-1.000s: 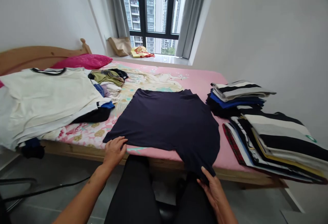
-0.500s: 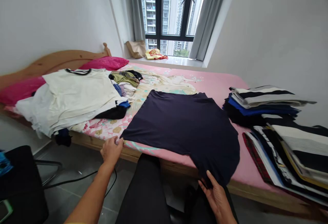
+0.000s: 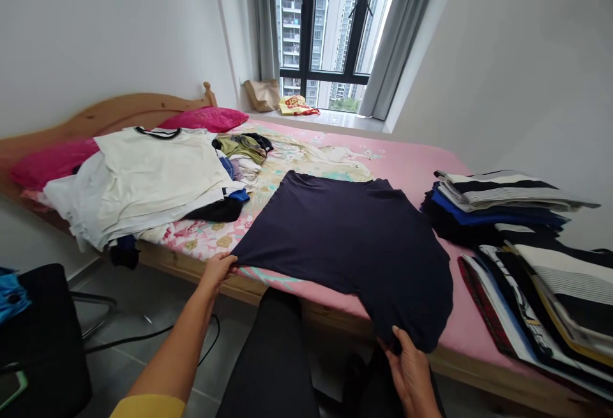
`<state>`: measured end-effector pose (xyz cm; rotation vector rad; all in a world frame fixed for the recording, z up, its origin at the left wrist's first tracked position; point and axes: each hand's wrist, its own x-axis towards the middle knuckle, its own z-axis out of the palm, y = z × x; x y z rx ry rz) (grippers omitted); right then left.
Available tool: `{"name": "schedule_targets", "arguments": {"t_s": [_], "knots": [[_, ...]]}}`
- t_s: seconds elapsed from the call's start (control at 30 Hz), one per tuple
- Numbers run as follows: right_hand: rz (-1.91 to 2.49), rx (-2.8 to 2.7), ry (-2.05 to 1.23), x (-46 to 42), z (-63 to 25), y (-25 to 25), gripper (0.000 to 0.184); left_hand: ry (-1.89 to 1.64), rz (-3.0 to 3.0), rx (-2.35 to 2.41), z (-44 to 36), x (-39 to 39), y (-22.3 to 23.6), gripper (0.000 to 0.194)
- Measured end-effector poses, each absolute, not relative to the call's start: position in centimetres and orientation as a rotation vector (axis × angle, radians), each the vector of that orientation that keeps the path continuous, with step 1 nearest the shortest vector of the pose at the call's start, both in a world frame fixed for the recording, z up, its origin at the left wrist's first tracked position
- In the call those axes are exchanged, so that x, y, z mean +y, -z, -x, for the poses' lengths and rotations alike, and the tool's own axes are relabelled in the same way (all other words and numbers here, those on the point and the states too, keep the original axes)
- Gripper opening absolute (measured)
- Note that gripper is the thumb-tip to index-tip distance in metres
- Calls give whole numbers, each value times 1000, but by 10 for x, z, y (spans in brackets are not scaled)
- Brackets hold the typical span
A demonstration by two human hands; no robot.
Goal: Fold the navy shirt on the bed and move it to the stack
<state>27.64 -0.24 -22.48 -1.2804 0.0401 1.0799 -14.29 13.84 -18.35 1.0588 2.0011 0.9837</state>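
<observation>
A dark navy shirt (image 3: 349,239) lies spread flat on the pink floral bed (image 3: 402,156), its near edge hanging over the bed's front rail. My left hand (image 3: 218,270) pinches the shirt's near left corner at the bed edge. My right hand (image 3: 407,367) grips the shirt's near right corner, which droops below the mattress. My legs in black trousers are under the shirt's front edge.
Two stacks of folded striped and dark clothes (image 3: 498,204) sit at the right of the bed. A pile of white shirts (image 3: 143,182) and loose garments (image 3: 242,147) lies left, by magenta pillows (image 3: 205,118). A black chair (image 3: 43,335) stands at lower left; a cable crosses the floor.
The view has swung a little to the left and down. My left hand has closed on the shirt's left corner, and my right hand has slid slightly right along the hanging corner.
</observation>
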Motion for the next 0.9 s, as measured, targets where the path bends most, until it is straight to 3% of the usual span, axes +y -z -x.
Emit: {"name": "schedule_targets", "arguments": {"t_s": [0.17, 0.33, 0.67, 0.9], "knots": [[1409, -88, -1057, 4, -278, 218, 49, -1087, -886, 1837, 146, 137, 187, 29], [1372, -143, -962, 8, -280, 221, 44, -1120, -786, 1724, 153, 142, 189, 38], [1321, -137, -1078, 12, -274, 218, 40, -1107, -719, 1659, 160, 151, 194, 36], [1262, -119, -1028, -5, -278, 206, 40, -1203, -716, 1620, 161, 139, 193, 45]]}}
